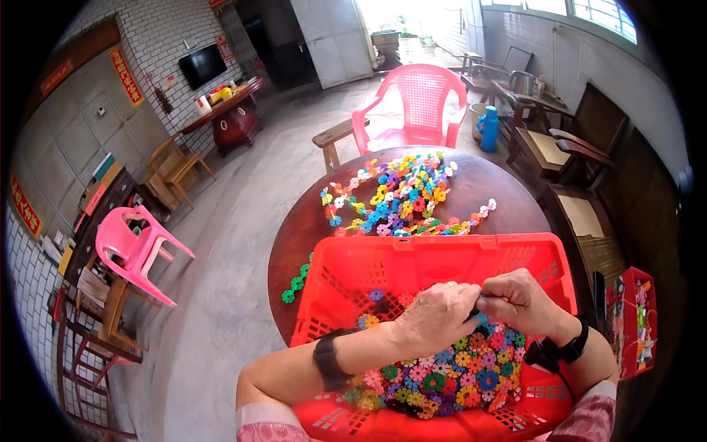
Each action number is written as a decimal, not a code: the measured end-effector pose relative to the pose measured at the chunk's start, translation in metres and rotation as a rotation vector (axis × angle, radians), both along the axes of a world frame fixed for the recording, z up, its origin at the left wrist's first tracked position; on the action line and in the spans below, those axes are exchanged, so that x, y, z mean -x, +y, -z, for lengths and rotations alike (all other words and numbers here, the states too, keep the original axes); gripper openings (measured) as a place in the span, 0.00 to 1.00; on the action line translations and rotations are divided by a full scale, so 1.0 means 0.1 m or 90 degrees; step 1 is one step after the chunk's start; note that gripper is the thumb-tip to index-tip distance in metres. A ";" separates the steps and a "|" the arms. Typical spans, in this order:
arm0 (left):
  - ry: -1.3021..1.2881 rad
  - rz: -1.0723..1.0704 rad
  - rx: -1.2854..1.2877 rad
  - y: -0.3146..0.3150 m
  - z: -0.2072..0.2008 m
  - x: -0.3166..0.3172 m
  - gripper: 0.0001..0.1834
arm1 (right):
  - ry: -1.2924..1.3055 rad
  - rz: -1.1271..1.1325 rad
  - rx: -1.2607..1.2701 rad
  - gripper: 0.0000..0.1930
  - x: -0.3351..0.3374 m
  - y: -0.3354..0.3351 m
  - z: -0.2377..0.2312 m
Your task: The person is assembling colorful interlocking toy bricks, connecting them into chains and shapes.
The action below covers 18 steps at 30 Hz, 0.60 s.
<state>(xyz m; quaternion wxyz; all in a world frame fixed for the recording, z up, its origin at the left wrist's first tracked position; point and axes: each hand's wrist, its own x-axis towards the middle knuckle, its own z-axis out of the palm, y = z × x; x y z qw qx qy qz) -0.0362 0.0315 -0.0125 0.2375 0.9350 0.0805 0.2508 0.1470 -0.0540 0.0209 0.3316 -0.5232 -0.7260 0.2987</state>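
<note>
My left hand (440, 315) and my right hand (521, 297) meet over a red plastic basket (434, 245), fingers closed and pinched together. Between them a small dark piece (473, 314) peeks out; the fingers cover most of it, so its shape is unclear. Below lie many loose plastic flower-shaped discs (449, 377) in mixed colours, heaped inside the basket. Beyond the basket, chains of joined flower discs (401, 193) are piled on a round dark wooden table (508, 180). A green disc chain (297, 283) lies at the table's left edge.
A pink plastic armchair (414, 103) stands across the table, beside a wooden stool (335, 140). Another pink chair (132, 239) is at the left. Wooden armchairs (582, 140) and a blue flask (487, 129) line the right side, with a red box (635, 324) of small items nearer me.
</note>
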 end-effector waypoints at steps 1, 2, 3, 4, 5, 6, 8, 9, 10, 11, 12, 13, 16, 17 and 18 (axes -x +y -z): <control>0.047 0.058 0.056 0.04 -0.02 0.03 0.13 | 0.049 -0.044 0.032 0.12 0.01 0.01 -0.03; 0.094 0.115 0.111 0.08 -0.05 0.05 0.12 | 0.099 -0.089 0.064 0.13 0.02 0.03 -0.05; 0.094 0.121 0.110 0.10 -0.11 0.06 0.12 | 0.099 -0.083 0.063 0.13 0.01 0.01 -0.07; 0.159 0.151 0.130 0.12 -0.19 0.07 0.12 | 0.097 -0.108 0.068 0.13 0.00 0.00 -0.08; 0.224 0.181 0.149 0.13 -0.23 0.07 0.11 | 0.095 -0.133 0.075 0.12 -0.01 -0.02 -0.08; 0.224 0.182 0.148 0.12 -0.24 0.08 0.11 | 0.095 -0.132 0.074 0.12 -0.01 -0.03 -0.07; 0.211 0.201 0.232 0.10 -0.24 0.09 0.11 | 0.152 -0.127 0.131 0.12 -0.03 -0.05 -0.03; 0.211 0.204 0.232 0.10 -0.29 0.09 0.11 | 0.152 -0.125 0.130 0.12 -0.02 -0.08 -0.06; 0.280 0.192 0.288 0.09 -0.39 0.09 0.11 | 0.224 -0.075 0.189 0.11 0.00 -0.11 -0.12; 0.350 0.180 0.344 0.08 -0.45 0.09 0.11 | 0.296 -0.024 0.247 0.11 0.01 -0.13 -0.16; 0.349 0.180 0.344 0.07 -0.47 0.10 0.11 | 0.295 -0.024 0.247 0.11 -0.03 -0.13 -0.16; 0.318 0.199 0.359 0.05 -0.49 0.11 0.12 | 0.330 -0.075 0.202 0.11 -0.09 -0.14 -0.14; 0.244 0.245 0.368 0.07 -0.46 0.12 0.13 | 0.351 -0.067 0.147 0.11 -0.08 -0.15 -0.20; 0.199 0.268 0.361 0.09 -0.43 0.12 0.14 | 0.335 -0.010 0.138 0.12 -0.05 -0.15 -0.22; 0.201 0.271 0.360 0.09 -0.40 0.11 0.14 | 0.254 -0.007 0.100 0.13 -0.07 -0.11 -0.19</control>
